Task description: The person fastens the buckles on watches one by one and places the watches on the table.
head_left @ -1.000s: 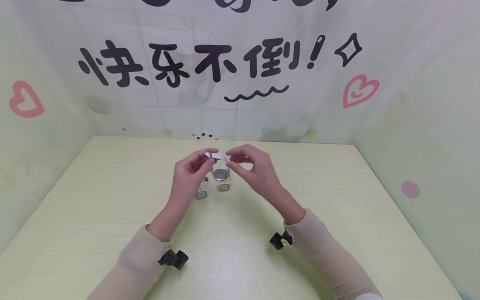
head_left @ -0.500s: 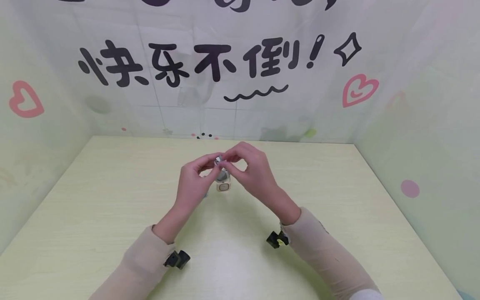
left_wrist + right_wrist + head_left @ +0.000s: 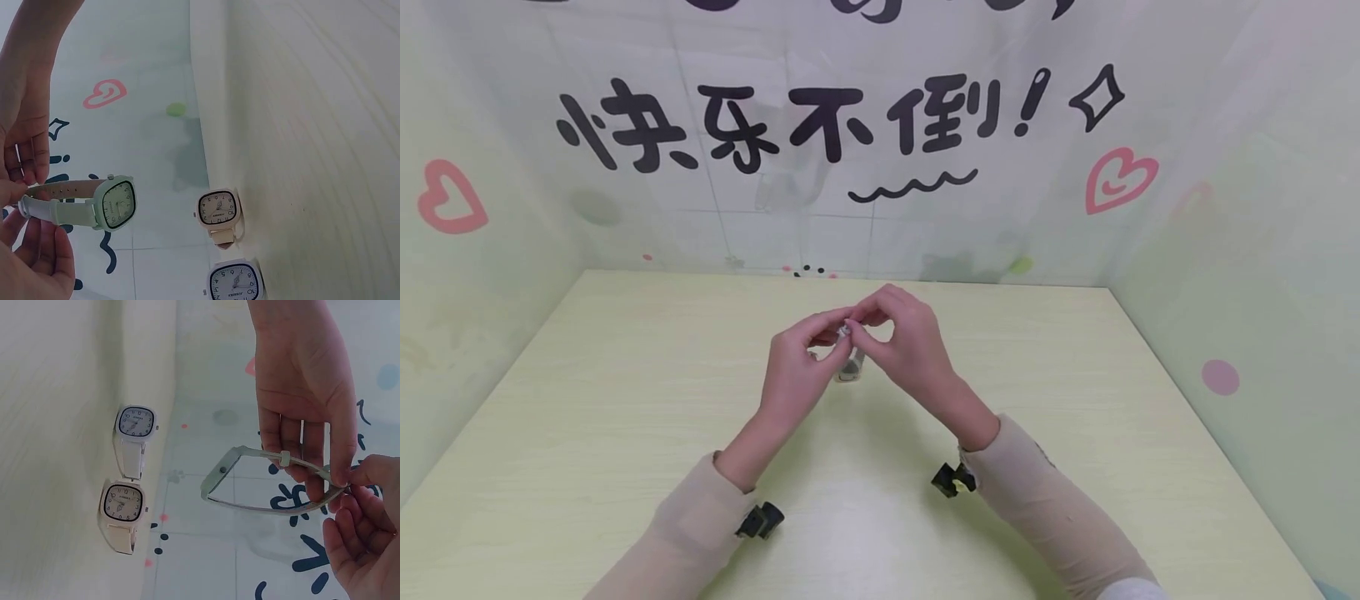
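A pale green wristwatch (image 3: 119, 204) hangs above the table, its strap drawn into a loop. At the buckle (image 3: 25, 205) end, my left hand (image 3: 799, 365) pinches the strap between thumb and fingers. My right hand (image 3: 910, 340) pinches the strap at the same spot, thumb tip against the left fingertips. The right wrist view shows the watch case (image 3: 220, 472) from the side, with a strap keeper (image 3: 285, 458) on the upper band. Fingertips hide how far the strap end passes through the buckle.
A cream watch (image 3: 124, 502) and a white watch (image 3: 136, 422) stand side by side on the table (image 3: 625, 400), faces outward. In the head view, the left hand mostly covers the white one. A printed backdrop (image 3: 880, 233) rises behind the table.
My left hand has shifted right until its fingertips meet the right hand's. The strap, earlier stretched between the hands, now has its ends together, and the watch has tilted and dropped slightly.
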The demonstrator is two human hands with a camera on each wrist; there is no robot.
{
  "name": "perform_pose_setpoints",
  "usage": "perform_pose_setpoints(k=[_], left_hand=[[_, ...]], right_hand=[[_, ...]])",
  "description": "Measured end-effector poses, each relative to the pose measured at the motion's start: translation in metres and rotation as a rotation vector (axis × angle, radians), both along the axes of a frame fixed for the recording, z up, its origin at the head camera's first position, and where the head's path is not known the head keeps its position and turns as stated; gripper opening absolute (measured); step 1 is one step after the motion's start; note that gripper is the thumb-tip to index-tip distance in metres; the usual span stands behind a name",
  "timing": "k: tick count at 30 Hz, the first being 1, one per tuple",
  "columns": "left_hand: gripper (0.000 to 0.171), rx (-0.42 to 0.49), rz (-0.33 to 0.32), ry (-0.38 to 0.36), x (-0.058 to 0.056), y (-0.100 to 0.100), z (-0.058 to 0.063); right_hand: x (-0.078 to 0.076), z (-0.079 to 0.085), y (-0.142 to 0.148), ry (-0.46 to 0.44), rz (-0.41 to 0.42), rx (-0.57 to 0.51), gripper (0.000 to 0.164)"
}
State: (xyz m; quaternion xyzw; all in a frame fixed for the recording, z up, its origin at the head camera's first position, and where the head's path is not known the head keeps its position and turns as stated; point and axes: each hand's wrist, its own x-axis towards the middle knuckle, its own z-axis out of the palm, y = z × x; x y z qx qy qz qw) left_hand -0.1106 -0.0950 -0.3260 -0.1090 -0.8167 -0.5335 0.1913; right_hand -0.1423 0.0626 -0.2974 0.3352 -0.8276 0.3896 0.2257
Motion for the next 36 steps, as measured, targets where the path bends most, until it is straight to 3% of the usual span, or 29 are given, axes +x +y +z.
perform_pose_setpoints(k=[6,14,19,24,31,36], left_hand=[[0.024,-0.026,0.004,0.007,0.000,0.001,-0.002],[0.024,-0.072,-0.008,-0.049,0.000,-0.001,-0.007],[0.022,-0.087,-0.013,-0.064,-0.001,-0.001,-0.008],[0.021,-0.113,-0.008,-0.055,-0.002,-0.001,-0.009],[0.025,-0.173,0.011,-0.009,-0.003,0.000,-0.010],[0.024,-0.213,0.032,-0.015,-0.003,0.000,-0.010]], right_hand=[[-0.001,-0.002,0.001,-0.106,0.034,-0.090,0.005],[0.001,0.001,0.002,-0.178,0.077,-0.197,0.006],[0.000,0.003,0.002,-0.177,0.073,-0.226,0.004],[-0.002,-0.001,0.003,-0.160,0.058,-0.216,0.007],[-0.005,-0.008,0.003,-0.193,0.062,-0.093,0.006],[-0.005,-0.009,0.004,-0.217,0.053,-0.099,0.004]])
